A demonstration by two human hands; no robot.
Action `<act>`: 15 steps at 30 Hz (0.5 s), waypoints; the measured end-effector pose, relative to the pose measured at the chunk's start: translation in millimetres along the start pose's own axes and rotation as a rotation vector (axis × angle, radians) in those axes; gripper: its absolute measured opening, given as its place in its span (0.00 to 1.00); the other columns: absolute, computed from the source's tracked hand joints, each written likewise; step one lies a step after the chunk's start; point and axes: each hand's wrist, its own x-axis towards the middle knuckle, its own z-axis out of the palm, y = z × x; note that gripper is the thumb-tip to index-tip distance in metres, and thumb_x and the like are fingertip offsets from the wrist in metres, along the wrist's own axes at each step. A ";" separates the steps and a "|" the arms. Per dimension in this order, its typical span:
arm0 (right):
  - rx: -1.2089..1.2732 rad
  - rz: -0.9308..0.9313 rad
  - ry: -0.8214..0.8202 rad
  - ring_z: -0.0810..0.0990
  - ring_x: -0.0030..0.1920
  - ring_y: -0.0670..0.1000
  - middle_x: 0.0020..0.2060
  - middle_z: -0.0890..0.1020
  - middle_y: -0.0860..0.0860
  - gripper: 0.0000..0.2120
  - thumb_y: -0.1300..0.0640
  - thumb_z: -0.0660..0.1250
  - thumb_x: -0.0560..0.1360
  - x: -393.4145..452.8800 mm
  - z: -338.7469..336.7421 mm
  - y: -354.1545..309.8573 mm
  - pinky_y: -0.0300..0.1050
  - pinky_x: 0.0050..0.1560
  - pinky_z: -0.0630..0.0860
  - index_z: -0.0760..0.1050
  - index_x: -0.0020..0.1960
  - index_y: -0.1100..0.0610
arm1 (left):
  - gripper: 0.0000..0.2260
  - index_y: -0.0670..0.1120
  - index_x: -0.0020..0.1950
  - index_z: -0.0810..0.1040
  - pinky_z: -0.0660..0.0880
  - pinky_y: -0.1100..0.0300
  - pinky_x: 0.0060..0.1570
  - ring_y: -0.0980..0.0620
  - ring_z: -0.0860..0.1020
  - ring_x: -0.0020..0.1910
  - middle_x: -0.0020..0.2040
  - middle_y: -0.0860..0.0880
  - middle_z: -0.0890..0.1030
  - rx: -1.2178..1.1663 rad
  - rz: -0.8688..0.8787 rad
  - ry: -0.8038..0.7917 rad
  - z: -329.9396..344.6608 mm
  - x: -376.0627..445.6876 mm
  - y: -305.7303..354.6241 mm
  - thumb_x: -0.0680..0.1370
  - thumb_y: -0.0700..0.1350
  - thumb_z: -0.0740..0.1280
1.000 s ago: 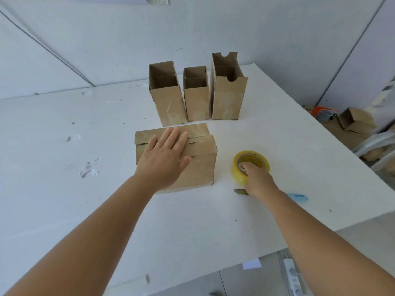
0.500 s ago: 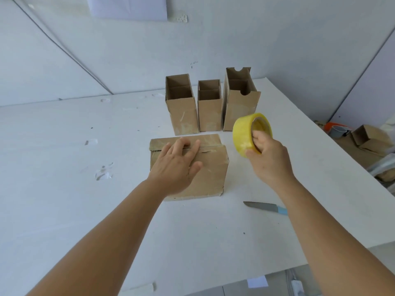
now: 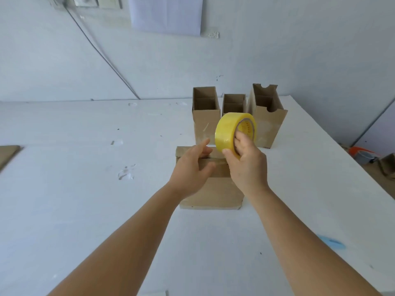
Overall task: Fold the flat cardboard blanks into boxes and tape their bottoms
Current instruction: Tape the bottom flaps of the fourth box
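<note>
My right hand (image 3: 248, 165) gripped the yellow tape roll (image 3: 235, 131) above the lying box (image 3: 210, 189); my left hand (image 3: 191, 167) hovered, fingers loose. Unpinned, its flaps risked springing apart before tape landed.
</note>
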 end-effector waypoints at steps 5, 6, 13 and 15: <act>0.009 0.031 -0.004 0.79 0.60 0.49 0.58 0.81 0.47 0.22 0.59 0.68 0.75 -2.8 12.2 -1.6 0.35 0.55 0.71 0.71 0.68 0.52 | 0.22 0.47 0.72 0.68 0.69 0.76 0.53 0.60 0.76 0.56 0.57 0.53 0.78 -0.167 -0.075 0.096 -5.8 1.5 5.6 0.78 0.42 0.66; -0.003 0.020 -0.003 0.79 0.61 0.49 0.59 0.81 0.47 0.22 0.59 0.68 0.75 -3.1 13.7 -2.1 0.37 0.56 0.72 0.71 0.68 0.53 | 0.21 0.47 0.71 0.69 0.71 0.73 0.55 0.59 0.77 0.55 0.56 0.53 0.79 -0.196 -0.092 0.104 -7.2 1.2 7.2 0.78 0.42 0.66; -0.151 -0.071 0.037 0.82 0.50 0.60 0.50 0.84 0.53 0.19 0.53 0.69 0.75 -5.5 26.7 -2.2 0.57 0.48 0.79 0.72 0.65 0.54 | 0.20 0.45 0.66 0.73 0.77 0.57 0.57 0.54 0.81 0.52 0.52 0.50 0.82 -0.388 -0.228 0.128 -13.8 1.7 15.8 0.75 0.45 0.70; -0.171 -0.076 0.048 0.82 0.48 0.60 0.49 0.84 0.52 0.19 0.55 0.69 0.74 -6.5 29.1 -1.3 0.57 0.48 0.78 0.72 0.64 0.54 | 0.16 0.42 0.65 0.74 0.78 0.56 0.54 0.52 0.82 0.48 0.48 0.48 0.83 -0.413 -0.307 0.151 -16.2 1.8 17.3 0.78 0.42 0.66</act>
